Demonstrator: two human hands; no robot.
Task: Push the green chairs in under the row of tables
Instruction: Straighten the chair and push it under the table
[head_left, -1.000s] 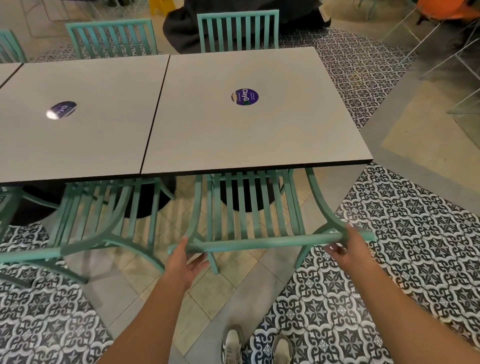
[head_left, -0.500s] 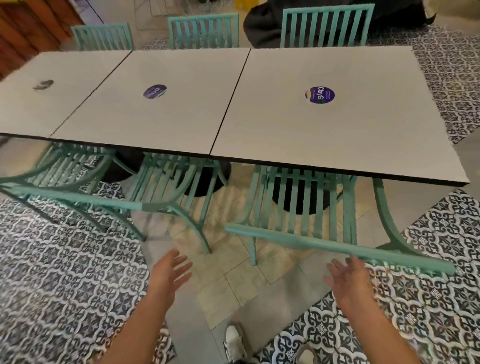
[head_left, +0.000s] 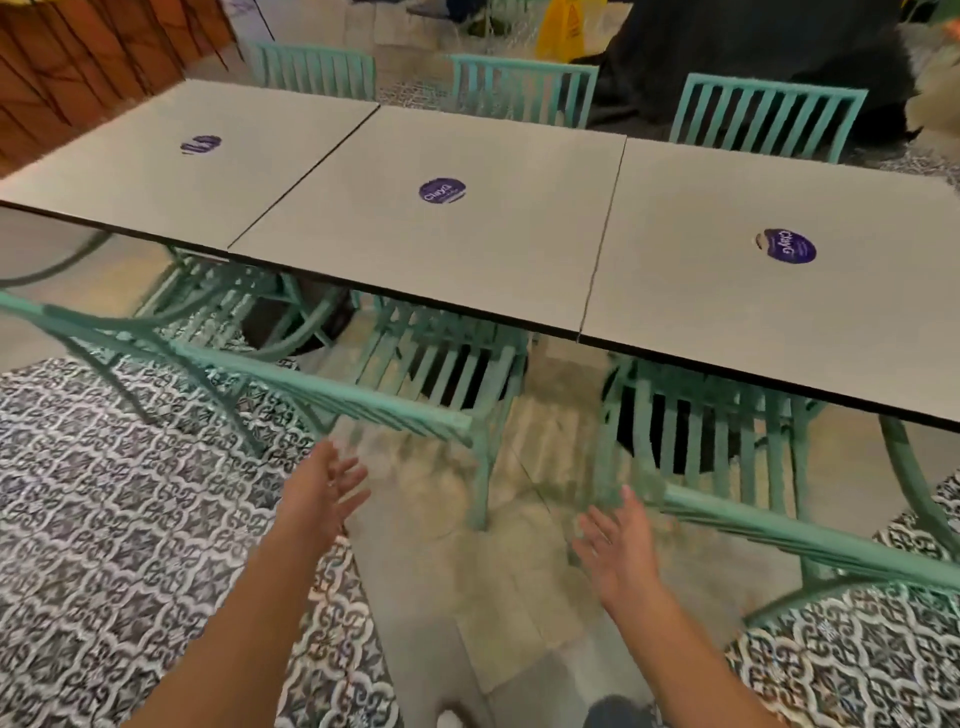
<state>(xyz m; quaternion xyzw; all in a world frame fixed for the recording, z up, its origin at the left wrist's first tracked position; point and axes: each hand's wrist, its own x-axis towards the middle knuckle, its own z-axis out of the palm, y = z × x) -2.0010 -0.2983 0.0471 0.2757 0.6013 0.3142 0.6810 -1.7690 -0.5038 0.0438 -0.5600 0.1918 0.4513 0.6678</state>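
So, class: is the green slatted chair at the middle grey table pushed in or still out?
Partly in. The green slatted chair's seat sits under the middle grey table, but its backrest stands clear of the edge.

the seat of the nearest mint-green slatted metal chair (head_left: 727, 447) on the right is hidden under the grey square counter (head_left: 779, 312), and its top rail runs out of the picture at the right edge. the middle green chair (head_left: 415, 384) is smeared by motion blur, so its slats cannot be told apart. the far-left green chair (head_left: 104, 332) is cut off by the left edge. the purple round sticker (head_left: 200, 145) on the far counter is too blurred to read. both forearms leave the bottom edge, and a white shoe (head_left: 451, 719) shows only its tip there.
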